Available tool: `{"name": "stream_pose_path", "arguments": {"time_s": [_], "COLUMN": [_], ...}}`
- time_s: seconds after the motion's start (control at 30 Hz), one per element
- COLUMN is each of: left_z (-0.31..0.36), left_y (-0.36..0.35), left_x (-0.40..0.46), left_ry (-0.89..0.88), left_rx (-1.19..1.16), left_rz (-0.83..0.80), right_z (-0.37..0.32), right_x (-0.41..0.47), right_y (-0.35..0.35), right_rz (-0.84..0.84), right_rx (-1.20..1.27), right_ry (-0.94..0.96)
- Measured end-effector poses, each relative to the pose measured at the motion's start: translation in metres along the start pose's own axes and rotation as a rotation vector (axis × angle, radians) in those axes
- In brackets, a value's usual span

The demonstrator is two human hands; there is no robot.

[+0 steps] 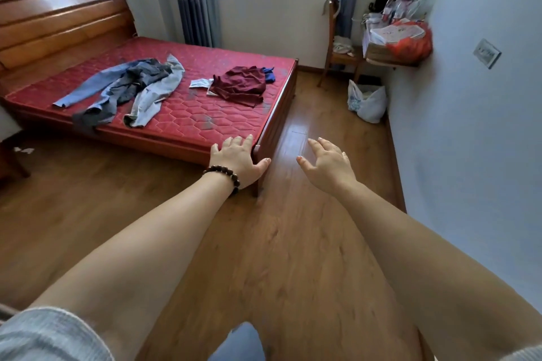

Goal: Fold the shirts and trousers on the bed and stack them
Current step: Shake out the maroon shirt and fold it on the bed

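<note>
A wooden bed with a bare red mattress [205,114] stands ahead on the left. On its left half lies a loose heap of blue and grey trousers [129,88], one dark leg hanging over the near edge. Further right sits a crumpled maroon shirt [239,85], with a blue garment [269,75] behind it and a white piece [199,83] beside it. My left hand [237,160], with a bead bracelet on the wrist, is stretched out in front of the bed's near corner, fingers relaxed. My right hand [328,163] is spread over the floor, holding nothing.
Wooden floor [293,243] runs between the bed and the right wall. A wooden chair [340,53] stands under the window. Beside it a wall shelf [393,58] holds bags and papers, with a white bag [366,101] on the floor below. A headboard [58,14] rises at the left.
</note>
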State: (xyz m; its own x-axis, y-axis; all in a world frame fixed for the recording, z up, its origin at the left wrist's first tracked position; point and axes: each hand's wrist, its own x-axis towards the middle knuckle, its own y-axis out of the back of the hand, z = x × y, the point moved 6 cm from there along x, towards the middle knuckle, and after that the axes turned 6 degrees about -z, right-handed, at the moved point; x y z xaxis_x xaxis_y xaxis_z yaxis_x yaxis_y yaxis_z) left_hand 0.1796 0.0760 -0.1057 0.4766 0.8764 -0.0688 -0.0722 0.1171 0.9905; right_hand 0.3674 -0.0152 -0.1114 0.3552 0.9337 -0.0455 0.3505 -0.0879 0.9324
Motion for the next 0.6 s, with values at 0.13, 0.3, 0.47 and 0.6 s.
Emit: {"name": "stream_pose_path", "arguments": {"time_s": [0.13, 0.3, 0.47, 0.6], "left_z": [0.011, 0.018, 0.025, 0.027], "left_y": [-0.017, -0.043, -0.062, -0.063], "left_x": [0.037, 0.108, 0.212, 0.307], "left_ry": [-0.018, -0.028, -0.03, -0.015], "left_rx": [0.009, 0.02, 0.002, -0.019], "left_rz": [-0.025, -0.071, -0.117, -0.16], "right_z": [0.026, 0.058, 0.079, 0.09], "right_x": [0.032, 0.094, 0.193, 0.282], "right_y": [-0.005, -0.02, -0.022, -0.007], "right_rz": [-0.026, -0.068, -0.103, -0.128], "right_rx": [-0.006, -0.016, -0.017, -0.011], "right_ry": [-0.036, -0.067, -0.091, -0.104]}}
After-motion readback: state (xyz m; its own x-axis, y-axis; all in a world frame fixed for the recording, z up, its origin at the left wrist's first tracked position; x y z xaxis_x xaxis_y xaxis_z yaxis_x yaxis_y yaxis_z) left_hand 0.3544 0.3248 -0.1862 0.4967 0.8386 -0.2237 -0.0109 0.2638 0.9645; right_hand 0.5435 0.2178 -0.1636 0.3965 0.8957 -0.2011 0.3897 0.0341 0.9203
